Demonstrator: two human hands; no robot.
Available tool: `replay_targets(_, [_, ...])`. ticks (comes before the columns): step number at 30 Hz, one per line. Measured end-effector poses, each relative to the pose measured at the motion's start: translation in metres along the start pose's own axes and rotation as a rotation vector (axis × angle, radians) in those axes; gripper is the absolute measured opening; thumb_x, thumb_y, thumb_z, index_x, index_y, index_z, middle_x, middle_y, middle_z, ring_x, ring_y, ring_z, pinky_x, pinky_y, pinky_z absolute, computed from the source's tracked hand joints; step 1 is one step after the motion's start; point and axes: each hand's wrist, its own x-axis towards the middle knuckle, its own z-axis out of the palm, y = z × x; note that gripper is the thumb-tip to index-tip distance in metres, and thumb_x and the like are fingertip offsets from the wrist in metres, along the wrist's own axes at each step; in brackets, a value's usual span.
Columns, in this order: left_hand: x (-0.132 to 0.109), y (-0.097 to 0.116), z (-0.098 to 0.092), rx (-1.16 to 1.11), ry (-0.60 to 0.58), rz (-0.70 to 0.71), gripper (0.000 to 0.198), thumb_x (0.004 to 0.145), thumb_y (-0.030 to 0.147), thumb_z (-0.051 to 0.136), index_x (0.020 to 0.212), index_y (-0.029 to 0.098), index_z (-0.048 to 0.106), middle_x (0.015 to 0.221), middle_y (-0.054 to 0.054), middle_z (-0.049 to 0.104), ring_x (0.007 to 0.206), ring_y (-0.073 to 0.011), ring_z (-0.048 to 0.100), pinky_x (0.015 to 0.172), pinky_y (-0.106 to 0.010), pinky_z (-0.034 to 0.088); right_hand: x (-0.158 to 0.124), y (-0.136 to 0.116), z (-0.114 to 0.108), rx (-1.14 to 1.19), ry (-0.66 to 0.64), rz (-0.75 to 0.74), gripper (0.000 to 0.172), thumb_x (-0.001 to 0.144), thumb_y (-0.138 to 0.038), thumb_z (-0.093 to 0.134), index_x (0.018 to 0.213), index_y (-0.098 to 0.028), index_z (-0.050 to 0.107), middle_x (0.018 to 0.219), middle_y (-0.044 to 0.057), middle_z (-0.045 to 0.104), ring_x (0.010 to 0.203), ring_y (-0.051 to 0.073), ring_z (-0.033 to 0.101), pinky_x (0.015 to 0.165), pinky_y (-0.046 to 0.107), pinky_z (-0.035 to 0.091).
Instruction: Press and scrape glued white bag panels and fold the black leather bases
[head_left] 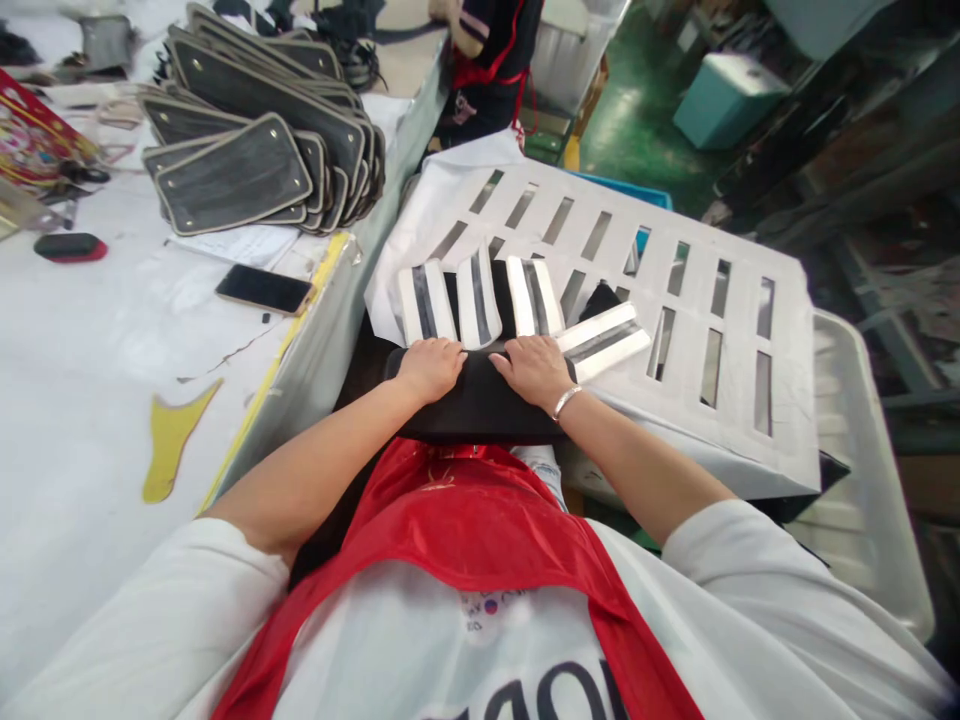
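Note:
A black padded panel (480,405) lies close to my waist, its long side running left to right. At the panel's left part, my left hand (433,370) is closed over its far edge. My right hand (534,370) grips the same edge farther right, thumb pointing inward. Beyond the hands several white strips, each with a dark band down the middle, stick out: a left strip (427,300), a curved strip (478,298), an upright strip (534,296) and a slanted strip (606,342) near my right hand. The fingertips are partly hidden behind the panel's edge.
A white slotted board (697,285) slopes away ahead, beside a pale plastic bin (862,420). On the left table (90,390) are a stack of dark panels (262,120), a phone (264,290) and a yellow template (171,440). Another person (491,60) is at the far end.

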Motion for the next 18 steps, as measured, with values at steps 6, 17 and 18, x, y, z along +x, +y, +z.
replay_targets(6, [-0.03,-0.038,-0.001,0.007,0.108,-0.029,0.038,0.093,0.04,0.037,0.115,0.015,0.056,0.11,-0.01,0.061,0.101,-0.025,0.055,0.09,-0.038,0.04,-0.021,0.043,0.005,0.126,-0.057,0.076,0.044,0.098,-0.041,0.025,0.11,-0.014,0.057,0.103,0.016,0.062,0.096,0.025,0.055,0.079,0.034,0.035])
replay_targets(17, [-0.015,-0.034,-0.004,0.118,0.069,-0.131,0.047,0.095,0.037,0.021,0.092,0.012,0.061,0.091,-0.014,0.062,0.087,-0.0244,0.058,0.076,-0.036,0.042,-0.009,0.049,0.002,0.085,-0.203,0.152,0.058,0.098,-0.049,0.016,0.093,-0.012,0.06,0.089,0.016,0.066,0.083,0.022,0.061,0.074,0.033,0.038])
replay_targets(18, [-0.014,-0.032,-0.007,0.132,0.055,-0.126,0.048,0.095,0.038,0.021,0.091,0.011,0.062,0.09,-0.014,0.062,0.085,-0.025,0.059,0.076,-0.037,0.042,-0.009,0.048,-0.002,0.074,-0.194,0.157,0.055,0.098,-0.05,0.02,0.093,-0.013,0.061,0.089,0.014,0.066,0.084,0.022,0.061,0.075,0.033,0.039])
